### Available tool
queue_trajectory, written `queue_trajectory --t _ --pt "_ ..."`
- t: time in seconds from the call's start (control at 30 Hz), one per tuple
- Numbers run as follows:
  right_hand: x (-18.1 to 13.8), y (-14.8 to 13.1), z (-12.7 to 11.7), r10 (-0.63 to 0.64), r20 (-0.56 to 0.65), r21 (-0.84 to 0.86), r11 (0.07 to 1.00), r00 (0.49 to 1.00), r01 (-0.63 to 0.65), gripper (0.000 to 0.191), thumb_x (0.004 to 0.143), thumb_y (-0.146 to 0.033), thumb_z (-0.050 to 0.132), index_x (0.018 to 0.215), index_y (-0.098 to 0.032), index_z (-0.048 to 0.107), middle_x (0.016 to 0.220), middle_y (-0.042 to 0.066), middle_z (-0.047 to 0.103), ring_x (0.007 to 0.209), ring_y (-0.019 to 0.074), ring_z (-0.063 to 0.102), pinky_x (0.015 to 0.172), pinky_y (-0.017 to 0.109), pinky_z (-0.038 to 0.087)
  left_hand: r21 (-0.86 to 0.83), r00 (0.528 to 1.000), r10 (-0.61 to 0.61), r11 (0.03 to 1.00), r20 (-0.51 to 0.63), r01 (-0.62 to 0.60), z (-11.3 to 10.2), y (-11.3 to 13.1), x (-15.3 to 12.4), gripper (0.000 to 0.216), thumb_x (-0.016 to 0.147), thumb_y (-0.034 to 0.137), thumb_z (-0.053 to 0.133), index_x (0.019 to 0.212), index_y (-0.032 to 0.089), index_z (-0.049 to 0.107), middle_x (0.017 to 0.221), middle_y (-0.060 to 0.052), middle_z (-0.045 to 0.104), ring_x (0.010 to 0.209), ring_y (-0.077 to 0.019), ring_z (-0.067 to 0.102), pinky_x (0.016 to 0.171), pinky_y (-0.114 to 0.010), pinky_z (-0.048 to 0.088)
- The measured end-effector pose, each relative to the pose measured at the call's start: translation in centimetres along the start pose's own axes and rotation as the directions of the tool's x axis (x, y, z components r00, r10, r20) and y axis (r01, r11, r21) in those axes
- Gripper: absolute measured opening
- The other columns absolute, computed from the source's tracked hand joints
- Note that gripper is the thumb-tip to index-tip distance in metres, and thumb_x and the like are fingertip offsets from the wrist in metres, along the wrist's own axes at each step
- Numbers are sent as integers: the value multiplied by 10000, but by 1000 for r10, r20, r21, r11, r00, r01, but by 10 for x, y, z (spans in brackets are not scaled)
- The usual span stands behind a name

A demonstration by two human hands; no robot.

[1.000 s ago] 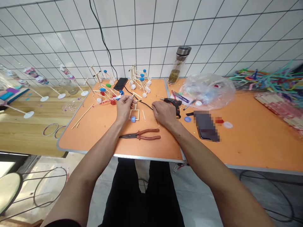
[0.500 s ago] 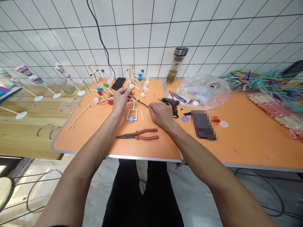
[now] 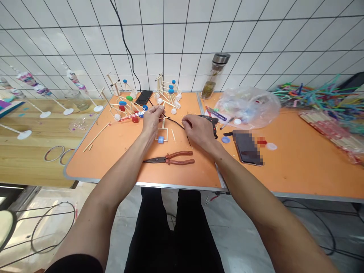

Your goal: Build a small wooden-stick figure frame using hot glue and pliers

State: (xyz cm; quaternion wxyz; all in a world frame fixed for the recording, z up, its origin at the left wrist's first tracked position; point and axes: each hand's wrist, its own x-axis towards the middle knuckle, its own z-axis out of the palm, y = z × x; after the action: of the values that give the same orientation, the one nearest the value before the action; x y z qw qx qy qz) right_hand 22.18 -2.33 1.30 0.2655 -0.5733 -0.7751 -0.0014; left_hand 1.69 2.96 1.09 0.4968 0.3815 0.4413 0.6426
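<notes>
The right hand, curled, grip unclear, might drag the cable into the stick frame beside the left hand, fingertips together.

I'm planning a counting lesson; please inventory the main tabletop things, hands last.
Pliers: one, reddish-handled, front centre
Cube: one, blue, centre
Stick frame: one, pale, centre
Stick models: several, pale, back left
Phone: one, black, back left
Pixelated object: one, dark, right
Glue gun: one, black, centre right
Bottle: one, clear, back
Bag: one, translucent, back right
Thin strips: many, multicoloured, far right
Stands: four, white-based, left
Left hand: one, bare, beside stick frame
Right hand: one, bare, beside glue gun
</notes>
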Motion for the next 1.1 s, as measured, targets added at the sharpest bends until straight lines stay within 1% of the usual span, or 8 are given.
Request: queue_trajectory --t 0.13,0.27,0.4,0.53,0.67,0.77,0.97,1.1 --pt "15 -5 -13 39 98 -1 999 994 -40 249 1001 -212 577 1018 -226 826 1028 96 861 928 285 726 702 360 330 5 1000 11 1000 15 -11 3 1 -1 219 904 247 891 763 181 737 740 7 702 581 -66 553 569 -188 420" --pt "27 -6 -6 77 53 97 992 996 -82 226 986 -211 600 952 -224 823 995 90 855 907 273 722 728 358 375 -2 1000 9 1000 -3 -9 5 1 -4 200 915 202 876 760 176 753 700 25 648 568 -60 517 571 -186 415" --pt "25 -5 10 114 23 143 983 993 -116 228 1008 -222 600 1000 -214 828 1007 98 859 945 284 745 790 367 426 -5 999 -38 999 -19 38 6 -2 -6 184 916 193 874 769 178 764 665 41 601 546 -58 485 566 -189 417" --pt "13 -8 19 52 17 128 990 998 -54 254 1061 -257 581 1089 -215 830 1107 101 871 1007 292 758 789 374 406 -28 997 -83 996 2 83 7 -2 -8 225 898 187 893 742 169 731 654 39 585 534 -56 468 525 -186 382" --pt "2 -17 21 -29 7 93 995 1000 28 273 1109 -273 545 1145 -216 810 1177 87 861 1070 290 754 778 374 379 -70 988 -140 987 60 144 10 0 -12 270 818 230 968 742 173 715 663 32 611 540 -63 490 511 -180 407" --pt "-3 -21 21 -73 -4 81 994 997 73 296 1136 -271 507 1182 -216 794 1199 74 846 1086 278 751 780 370 377 -81 985 -152 984 87 159 13 0 -15 269 792 238 989 758 175 730 668 30 626 552 -65 516 520 -177 423" --pt "-5 -21 20 -76 -15 130 988 997 78 299 1145 -282 489 1210 -221 774 1225 71 837 1114 265 738 830 361 410 -84 984 -165 982 74 171 16 1 -19 230 850 210 950 771 166 739 679 24 633 547 -56 516 527 -173 408" --pt "-5 -21 21 -56 -34 207 976 998 61 304 1131 -292 480 1172 -216 772 1207 90 841 1104 269 734 871 363 441 -90 977 -199 975 70 205 16 3 -23 208 833 224 959 806 170 760 727 15 683 568 -60 542 536 -175 421"
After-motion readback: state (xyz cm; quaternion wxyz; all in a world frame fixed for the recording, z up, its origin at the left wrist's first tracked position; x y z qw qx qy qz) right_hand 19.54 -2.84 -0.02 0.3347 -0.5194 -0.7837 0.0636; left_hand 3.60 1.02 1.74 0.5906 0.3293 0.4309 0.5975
